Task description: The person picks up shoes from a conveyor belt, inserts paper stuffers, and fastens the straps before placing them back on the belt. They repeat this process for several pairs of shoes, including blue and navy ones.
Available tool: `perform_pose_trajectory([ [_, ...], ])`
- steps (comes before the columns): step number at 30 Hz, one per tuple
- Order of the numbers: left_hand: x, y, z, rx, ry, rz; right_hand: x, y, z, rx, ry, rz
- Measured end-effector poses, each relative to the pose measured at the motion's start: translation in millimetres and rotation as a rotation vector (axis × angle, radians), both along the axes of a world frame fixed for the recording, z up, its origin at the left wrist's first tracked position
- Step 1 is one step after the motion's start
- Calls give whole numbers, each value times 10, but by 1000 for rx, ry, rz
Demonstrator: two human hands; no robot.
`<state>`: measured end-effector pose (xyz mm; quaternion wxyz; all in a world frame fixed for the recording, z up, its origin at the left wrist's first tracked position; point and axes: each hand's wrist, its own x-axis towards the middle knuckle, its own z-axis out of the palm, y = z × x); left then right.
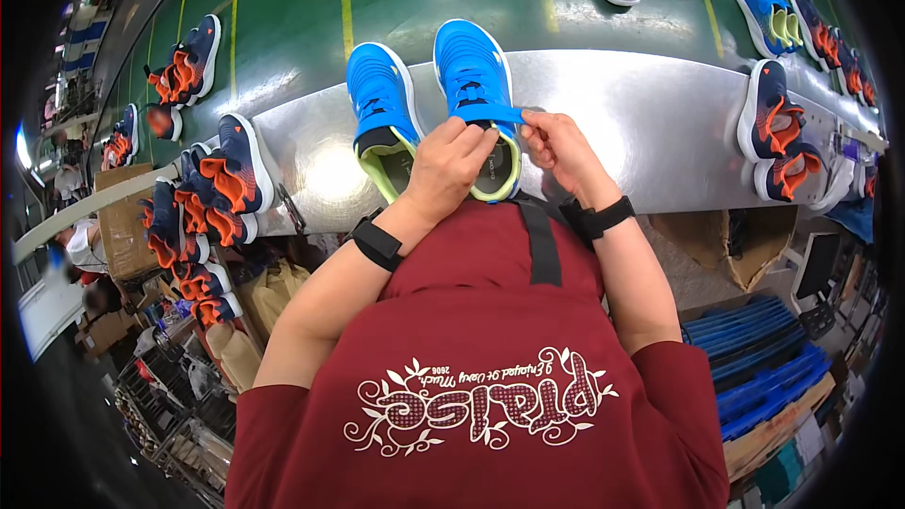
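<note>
You are at the strap-fastening step on the right blue shoe (473, 75), which stands on the metal worktop (641, 113) beside its mate (379, 99). Your left hand (451, 165) presses on its tongue while your right hand (556, 139) pinches the blue strap (504, 114) pulled sideways. Next, I judge, the strap wants laying flat and square across.

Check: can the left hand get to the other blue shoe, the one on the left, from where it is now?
Probably yes. The left hand rests on the right blue shoe, and the left blue shoe lies right beside it on the metal ledge, with nothing between them.
</note>
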<state>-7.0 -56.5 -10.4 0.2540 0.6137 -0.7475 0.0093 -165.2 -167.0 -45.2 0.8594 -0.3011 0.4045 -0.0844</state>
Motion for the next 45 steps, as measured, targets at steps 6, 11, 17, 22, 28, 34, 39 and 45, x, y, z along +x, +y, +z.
perform_pose_trajectory([
  [6, -1, -8, -19, 30, 47, -4, -36, -39, -72, 133, -34, 61],
  [11, -19, -27, -33, 5, 51, 1, -58, -64, -202, 252, -93, 102],
  [17, -4, -19, -31, 21, 68, 24, -83, -64, -171, 86, 150, 249],
  [22, -8, 0, 5, 21, 102, 20, -77, 233, -37, -1101, 250, 28],
  [28, -31, 39, 63, 50, 188, 17, -40, 403, -36, -1492, 303, 203],
  [34, 48, 469, 257, 120, 167, 206, 0, 490, -33, -1521, 400, 199],
  [39, 92, 792, 192, 540, 116, 315, 55, 481, -83, -1490, 380, 91],
  [45, -35, 564, 90, 640, 63, 355, 304, 441, -60, -1405, 340, 208],
])
